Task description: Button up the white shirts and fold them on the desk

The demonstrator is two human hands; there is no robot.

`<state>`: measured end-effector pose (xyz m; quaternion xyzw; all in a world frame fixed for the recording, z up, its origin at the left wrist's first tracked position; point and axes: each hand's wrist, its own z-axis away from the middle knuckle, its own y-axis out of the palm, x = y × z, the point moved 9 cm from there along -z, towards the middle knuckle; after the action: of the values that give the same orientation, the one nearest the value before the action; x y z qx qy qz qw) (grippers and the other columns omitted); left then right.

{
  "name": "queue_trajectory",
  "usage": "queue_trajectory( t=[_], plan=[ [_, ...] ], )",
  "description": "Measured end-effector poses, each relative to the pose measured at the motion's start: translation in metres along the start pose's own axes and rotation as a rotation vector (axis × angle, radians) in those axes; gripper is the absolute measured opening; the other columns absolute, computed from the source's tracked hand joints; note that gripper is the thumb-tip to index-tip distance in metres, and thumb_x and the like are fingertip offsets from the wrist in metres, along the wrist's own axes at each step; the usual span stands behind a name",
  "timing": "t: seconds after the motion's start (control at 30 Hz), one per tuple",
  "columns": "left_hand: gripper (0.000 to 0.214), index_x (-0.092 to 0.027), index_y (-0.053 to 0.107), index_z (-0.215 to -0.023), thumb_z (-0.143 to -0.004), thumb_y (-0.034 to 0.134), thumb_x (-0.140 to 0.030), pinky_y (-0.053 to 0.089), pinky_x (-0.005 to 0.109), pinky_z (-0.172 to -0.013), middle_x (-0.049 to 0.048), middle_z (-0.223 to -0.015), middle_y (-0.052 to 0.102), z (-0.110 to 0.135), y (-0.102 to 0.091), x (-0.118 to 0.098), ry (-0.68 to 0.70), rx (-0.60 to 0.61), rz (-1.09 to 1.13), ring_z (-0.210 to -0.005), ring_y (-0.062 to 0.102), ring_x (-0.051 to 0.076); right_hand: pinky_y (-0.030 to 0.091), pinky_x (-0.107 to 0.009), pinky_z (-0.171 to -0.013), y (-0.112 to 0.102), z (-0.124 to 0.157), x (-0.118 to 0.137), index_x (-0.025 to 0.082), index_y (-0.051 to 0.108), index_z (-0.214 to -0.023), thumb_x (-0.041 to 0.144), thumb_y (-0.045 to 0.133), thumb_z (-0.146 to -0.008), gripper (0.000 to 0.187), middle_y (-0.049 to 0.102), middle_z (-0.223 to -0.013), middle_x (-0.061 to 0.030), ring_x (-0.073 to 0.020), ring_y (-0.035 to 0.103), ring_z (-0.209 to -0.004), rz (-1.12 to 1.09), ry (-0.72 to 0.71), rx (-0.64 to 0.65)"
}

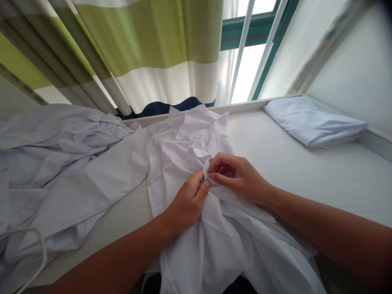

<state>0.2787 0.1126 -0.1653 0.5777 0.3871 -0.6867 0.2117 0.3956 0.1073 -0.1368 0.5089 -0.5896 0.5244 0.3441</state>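
A white collared shirt (180, 179) lies in front of me on the table, its collar toward the window and its lower part hanging over the near edge. My left hand (191, 198) is closed on the shirt's front edge, thumb on top. Just to the right, my right hand (231, 173) pinches the same raised strip of cloth between thumb and fingers. The two hands almost meet at this strip. Whether a button sits between the fingertips is too small to tell.
Rumpled white shirts (70, 163) are heaped at the left. A folded white garment (315, 120) lies at the back right of the white table (346, 179). A white cable (43, 249) loops at the lower left. Behind hang a striped curtain (165, 36) and window bars (241, 49).
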Motion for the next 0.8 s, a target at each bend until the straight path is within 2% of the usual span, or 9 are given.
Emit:
queue_trajectory(
  t=[0.13,0.3,0.4,0.6,0.8],
  plan=[
    [0.022,-0.019,0.056,-0.093,-0.099,0.048,-0.038,0.048,0.034,-0.085,0.0056,-0.098,0.064,-0.001,-0.001,0.0,-0.009,-0.011,0.044,-0.095,0.059,0.022,0.051,-0.029,-0.07,0.001,-0.001,-0.009,0.019,0.064,-0.088,0.026,0.07,-0.085,0.009,0.066,-0.087,-0.0021,-0.0159,0.061,-0.079,-0.078,0.07,0.016],
    [0.021,-0.018,0.056,-0.088,-0.097,0.051,-0.037,0.047,0.032,-0.08,0.0049,-0.093,0.064,-0.002,-0.002,0.001,-0.025,-0.018,0.097,-0.091,0.059,0.021,0.05,-0.029,-0.07,0.0,-0.002,-0.01,0.019,0.065,-0.087,0.026,0.071,-0.084,0.01,0.066,-0.087,-0.0022,-0.0159,0.061,-0.079,-0.108,0.075,0.029],
    [0.021,-0.018,0.06,-0.092,-0.097,0.052,-0.036,0.046,0.031,-0.079,0.0048,-0.094,0.064,-0.003,-0.002,0.002,-0.033,-0.013,0.125,-0.089,0.058,0.02,0.05,-0.029,-0.069,0.0,-0.003,-0.01,0.019,0.066,-0.087,0.026,0.071,-0.083,0.01,0.067,-0.086,-0.0021,-0.0159,0.061,-0.078,-0.105,0.081,0.036],
    [0.019,-0.017,0.063,-0.088,-0.095,0.055,-0.033,0.045,0.031,-0.079,0.0042,-0.094,0.063,-0.004,-0.005,0.003,-0.024,-0.013,0.102,-0.09,0.057,0.02,0.05,-0.029,-0.07,0.001,-0.004,-0.012,0.018,0.066,-0.085,0.024,0.071,-0.083,0.008,0.068,-0.086,-0.0024,-0.0159,0.062,-0.078,-0.128,0.1,0.05],
    [0.025,-0.017,0.06,-0.087,-0.097,0.051,-0.039,0.046,0.031,-0.075,0.004,-0.091,0.064,-0.002,-0.005,0.005,-0.036,-0.027,0.056,-0.086,0.058,0.019,0.049,-0.028,-0.072,0.001,-0.005,-0.015,0.017,0.067,-0.084,0.021,0.073,-0.08,0.008,0.068,-0.084,-0.0014,-0.0145,0.061,-0.078,-0.208,0.107,0.067]
  ],
)
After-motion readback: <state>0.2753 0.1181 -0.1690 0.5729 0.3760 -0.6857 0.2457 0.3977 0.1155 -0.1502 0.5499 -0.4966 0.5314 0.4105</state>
